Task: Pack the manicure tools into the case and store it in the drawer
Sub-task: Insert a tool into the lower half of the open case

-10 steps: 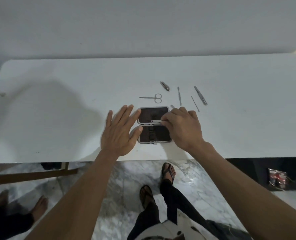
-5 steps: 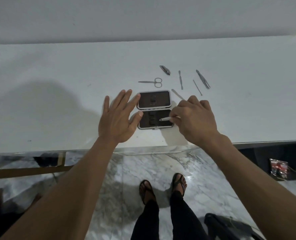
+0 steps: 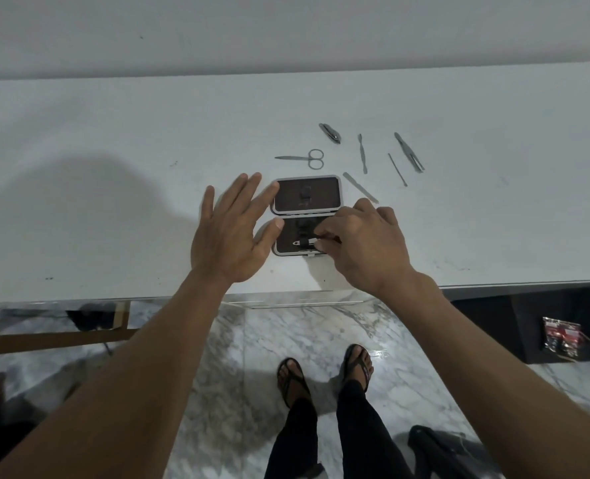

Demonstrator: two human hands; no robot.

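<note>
Partly hidden case (image 3: 306,198), right hand (image 3: 366,248) covering tool (image 3: 303,242)

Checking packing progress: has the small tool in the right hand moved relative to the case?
Yes. The tool moved from the case's hinge line toward its near half.

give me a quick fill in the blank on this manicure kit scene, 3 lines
The case lies ___ on the table.
The right hand pushes a tool into the case's ___ half.
The scissors lie just ___ the case.

Missing words: open; near; beyond
</note>
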